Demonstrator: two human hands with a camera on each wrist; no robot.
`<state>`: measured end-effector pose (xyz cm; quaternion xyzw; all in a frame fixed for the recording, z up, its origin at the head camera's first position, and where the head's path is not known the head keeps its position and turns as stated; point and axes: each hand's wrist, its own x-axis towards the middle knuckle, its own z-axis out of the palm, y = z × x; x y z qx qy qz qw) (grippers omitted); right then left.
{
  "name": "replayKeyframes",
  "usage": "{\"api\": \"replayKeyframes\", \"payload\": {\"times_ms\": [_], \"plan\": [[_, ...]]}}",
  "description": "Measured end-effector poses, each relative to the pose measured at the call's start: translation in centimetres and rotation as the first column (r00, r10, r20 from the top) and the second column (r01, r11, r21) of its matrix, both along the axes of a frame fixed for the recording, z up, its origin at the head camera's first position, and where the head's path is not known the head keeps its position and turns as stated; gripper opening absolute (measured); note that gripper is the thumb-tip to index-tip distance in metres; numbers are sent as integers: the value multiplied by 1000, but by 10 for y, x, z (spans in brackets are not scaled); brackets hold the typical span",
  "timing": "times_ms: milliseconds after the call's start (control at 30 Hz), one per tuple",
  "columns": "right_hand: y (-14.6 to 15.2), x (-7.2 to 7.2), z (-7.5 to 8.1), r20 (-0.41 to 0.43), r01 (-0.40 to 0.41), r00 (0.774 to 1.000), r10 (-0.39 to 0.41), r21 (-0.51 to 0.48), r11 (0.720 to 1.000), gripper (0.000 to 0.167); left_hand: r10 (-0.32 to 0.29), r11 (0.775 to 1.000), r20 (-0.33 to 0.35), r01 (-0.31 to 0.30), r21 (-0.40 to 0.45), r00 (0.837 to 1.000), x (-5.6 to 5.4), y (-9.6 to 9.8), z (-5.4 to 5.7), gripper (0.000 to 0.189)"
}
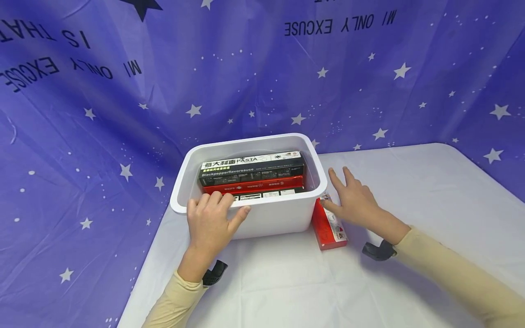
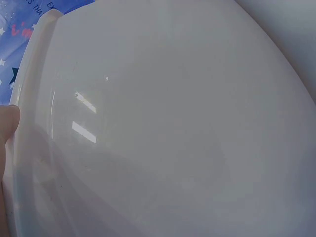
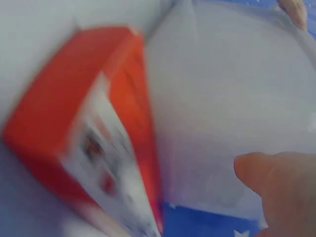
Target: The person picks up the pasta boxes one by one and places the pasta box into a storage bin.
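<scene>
A white plastic bin (image 1: 270, 223) stands on the table, and my left hand (image 1: 209, 225) grips its front rim near the left corner, fingers over the edge. Inside, on their sides, lie a black pasta box (image 1: 250, 168), a red box (image 1: 254, 186) and a partly hidden dark box (image 1: 289, 192) by the front wall. My right hand (image 1: 354, 205) hovers at the bin's right side with fingers spread, holding nothing. Below it a red-and-white box (image 1: 326, 230) lies against the bin; the right wrist view shows this box blurred. The bin's smooth wall (image 2: 173, 123) fills the left wrist view.
White cloth covers the table (image 1: 430, 196). Behind and to the left hangs a purple curtain (image 1: 254, 82) with stars and lettering, close behind the bin. Black wrist bands (image 1: 379, 250) sit on both wrists.
</scene>
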<state>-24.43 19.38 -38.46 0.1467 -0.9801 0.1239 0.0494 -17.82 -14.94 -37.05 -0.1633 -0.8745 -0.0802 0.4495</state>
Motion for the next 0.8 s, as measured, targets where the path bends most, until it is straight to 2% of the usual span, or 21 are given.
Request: {"api": "replayKeyframes", "payload": {"times_ms": [233, 433, 633, 800], "plan": [[-15, 13, -31, 84, 29, 996, -31, 29, 999, 93, 1, 1000, 8, -1, -2, 1000, 0, -1, 0, 72], [-23, 20, -52, 118, 53, 991, -56, 33, 998, 95, 3, 1000, 22, -3, -4, 1000, 0, 0, 0, 72], [-25, 22, -62, 184, 77, 980, -78, 13, 997, 96, 5, 1000, 23, -5, -4, 1000, 0, 0, 0, 73], [-25, 21, -63, 196, 81, 977, -80, 5, 997, 94, 3, 1000, 25, -3, -7, 1000, 0, 0, 0, 72]]}}
